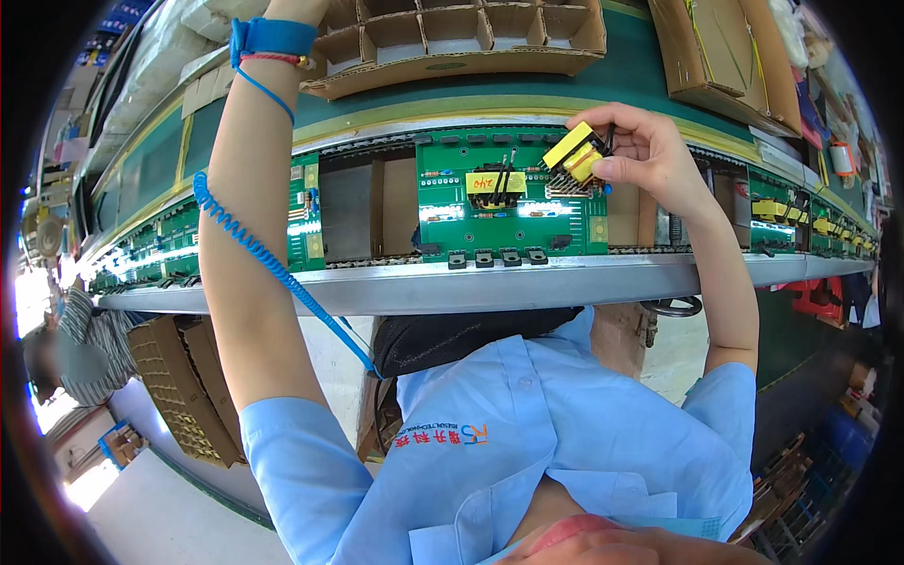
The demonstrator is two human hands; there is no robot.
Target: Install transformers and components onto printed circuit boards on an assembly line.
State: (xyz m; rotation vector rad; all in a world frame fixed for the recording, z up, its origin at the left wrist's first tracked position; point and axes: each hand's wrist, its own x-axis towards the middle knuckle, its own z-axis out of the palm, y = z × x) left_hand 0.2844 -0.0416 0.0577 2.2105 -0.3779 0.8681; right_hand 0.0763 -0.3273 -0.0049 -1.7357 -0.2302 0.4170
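My right hand [652, 158] is closed on a yellow transformer [571, 149] with black leads, thumb and fingers pinching it at its right side. It is tilted just over the right part of a green circuit board [443, 212]; whether its pins touch the board I cannot tell. A second yellow transformer [496, 185] with upright black leads sits at the middle of that board. My left hand [298, 8] reaches to the upper edge of the picture beside a divided cardboard box [452, 64]; its fingers are out of sight. My left wrist wears a blue strap [273, 36].
A blue coiled cord [252, 239] hangs from the strap across my left forearm. The board rests on a conveyor with a metal front rail [490, 288]. More boards with yellow parts [780, 211] stand to the right. A cardboard box [725, 56] lies at the back right. Another person [99, 344] is far left.
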